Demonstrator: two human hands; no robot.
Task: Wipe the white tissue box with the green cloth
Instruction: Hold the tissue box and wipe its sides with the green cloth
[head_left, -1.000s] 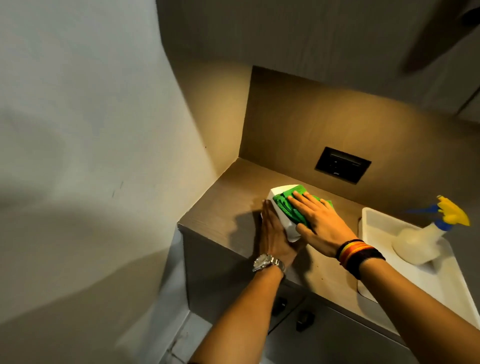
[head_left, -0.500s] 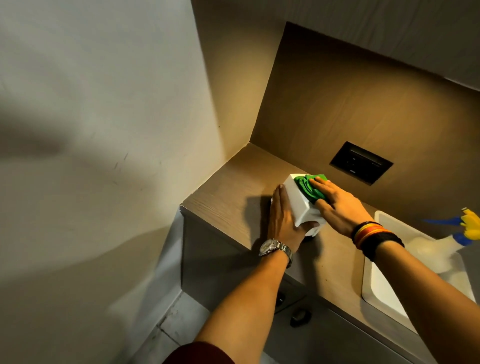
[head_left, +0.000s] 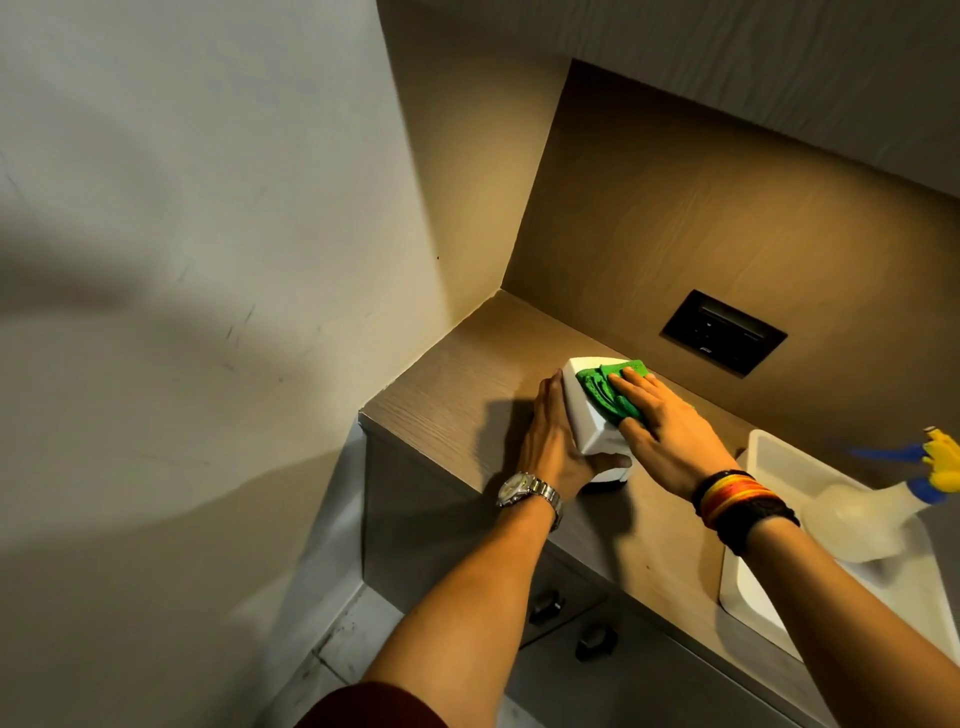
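The white tissue box (head_left: 592, 422) stands on the wooden counter (head_left: 467, 384) near the left corner. My left hand (head_left: 553, 441) grips its left side, with the thumb wrapped under the near end. The crumpled green cloth (head_left: 608, 391) lies on the box's top. My right hand (head_left: 662, 431) presses flat on the cloth, fingers stretched toward the far end. Most of the box's top and its right side are hidden by the cloth and hand.
A white tray (head_left: 769, 457) sits on the counter at the right and holds a spray bottle (head_left: 872, 514) with a yellow and blue head. A black wall socket (head_left: 723, 332) is in the back panel. Drawer knobs (head_left: 592, 642) show below the counter edge.
The cloth and my right hand have slid back along the box's top toward me, with the fingers flatter. My left hand keeps its hold on the box's side. The camera has shifted.
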